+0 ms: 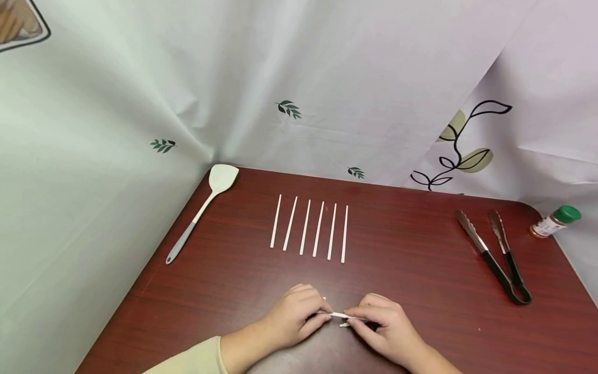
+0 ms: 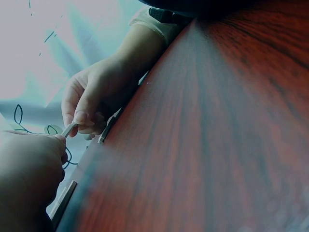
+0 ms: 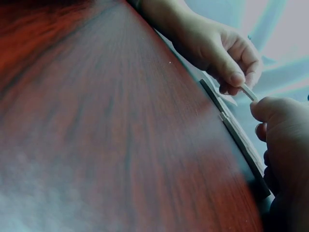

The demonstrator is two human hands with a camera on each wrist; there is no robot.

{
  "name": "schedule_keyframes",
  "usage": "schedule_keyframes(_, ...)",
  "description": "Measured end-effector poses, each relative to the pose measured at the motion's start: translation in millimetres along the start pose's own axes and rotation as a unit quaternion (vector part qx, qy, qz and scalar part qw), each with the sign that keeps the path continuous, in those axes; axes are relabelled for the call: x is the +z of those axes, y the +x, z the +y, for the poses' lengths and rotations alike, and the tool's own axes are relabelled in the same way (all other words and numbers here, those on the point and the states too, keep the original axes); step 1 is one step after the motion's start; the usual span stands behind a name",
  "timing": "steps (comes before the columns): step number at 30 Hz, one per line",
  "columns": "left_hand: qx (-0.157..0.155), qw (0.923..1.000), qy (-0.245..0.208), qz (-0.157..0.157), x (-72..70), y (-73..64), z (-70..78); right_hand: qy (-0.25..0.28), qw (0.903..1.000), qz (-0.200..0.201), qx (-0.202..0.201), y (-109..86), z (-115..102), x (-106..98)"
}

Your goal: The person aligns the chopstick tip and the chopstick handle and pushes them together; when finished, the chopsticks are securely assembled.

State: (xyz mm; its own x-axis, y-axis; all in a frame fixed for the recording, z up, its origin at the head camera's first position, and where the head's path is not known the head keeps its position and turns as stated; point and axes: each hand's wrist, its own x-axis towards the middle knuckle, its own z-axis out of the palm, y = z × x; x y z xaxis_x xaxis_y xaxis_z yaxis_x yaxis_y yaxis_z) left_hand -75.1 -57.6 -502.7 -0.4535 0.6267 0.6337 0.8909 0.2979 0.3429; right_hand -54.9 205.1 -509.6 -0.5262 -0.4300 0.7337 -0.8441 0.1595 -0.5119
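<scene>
Between both hands a slim white chopstick [image 1: 339, 315] is held lengthwise, just above the table near its front. My left hand [image 1: 301, 314] pinches one end between thumb and fingers. The other end is pinched by my right hand [image 1: 385, 324], and only a short middle stretch shows. Beneath the hands, another chopstick end [image 1: 344, 325] peeks out by the right thumb. In the right wrist view a stick [image 3: 244, 147] lies on the table under the hands, largely in shadow. Beyond the hands, several white chopsticks [image 1: 304, 228] lie side by side in a row.
A white spatula [image 1: 223, 177] with a grey handle lies along the table's left edge. On the right are metal tongs [image 1: 506, 265] with black handles, spread apart. A green-capped spice jar [image 1: 553, 222] stands at the right corner. Patterned cloth [image 1: 327, 93] hangs around the reddish-brown table [image 1: 397, 234].
</scene>
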Motion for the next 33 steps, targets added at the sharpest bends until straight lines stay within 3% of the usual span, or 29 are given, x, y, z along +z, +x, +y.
schedule_keyframes(10, 0.023, 0.9996, -0.012, 0.001, -0.5, 1.3, -0.8, -0.024, 0.9996, -0.011, -0.007, -1.7, 2.8, 1.6)
schedule_keyframes(20, 0.068, 0.9976, 0.014, 0.010, 1.1, 2.0, -3.8, -0.012, 0.9998, -0.015, -0.010, -1.4, 2.5, 1.7)
schedule_keyframes(33, 0.074, 0.9971, 0.002, 0.016, 6.5, 1.4, -0.2, 0.006, 0.9996, -0.023, -0.012, 1.9, -0.6, -0.3)
